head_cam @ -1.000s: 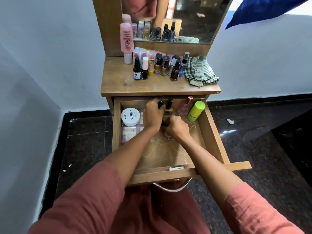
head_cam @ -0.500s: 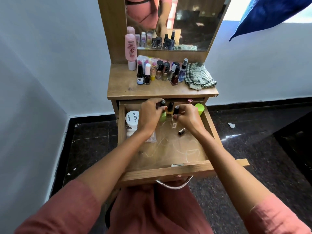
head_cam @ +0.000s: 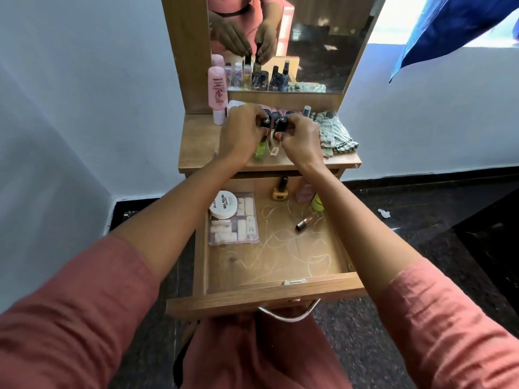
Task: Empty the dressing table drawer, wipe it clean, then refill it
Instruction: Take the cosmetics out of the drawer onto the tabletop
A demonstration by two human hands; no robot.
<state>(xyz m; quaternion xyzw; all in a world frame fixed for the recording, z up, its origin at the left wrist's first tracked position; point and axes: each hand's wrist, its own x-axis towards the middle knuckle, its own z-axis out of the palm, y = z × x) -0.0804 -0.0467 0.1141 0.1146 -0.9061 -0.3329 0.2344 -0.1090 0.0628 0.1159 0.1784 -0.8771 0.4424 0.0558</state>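
While both hands, left hand and right hand, grip small bottles above the tabletop, the drawer floor lies mostly bare.

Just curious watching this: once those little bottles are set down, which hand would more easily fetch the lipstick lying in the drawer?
Probably the right hand. The lipstick lies in the drawer's right half, almost under the right forearm, while the left hand would need to cross over.

hidden: tabletop bottles behind hands | blurred: green bottle | cut off: blue cloth
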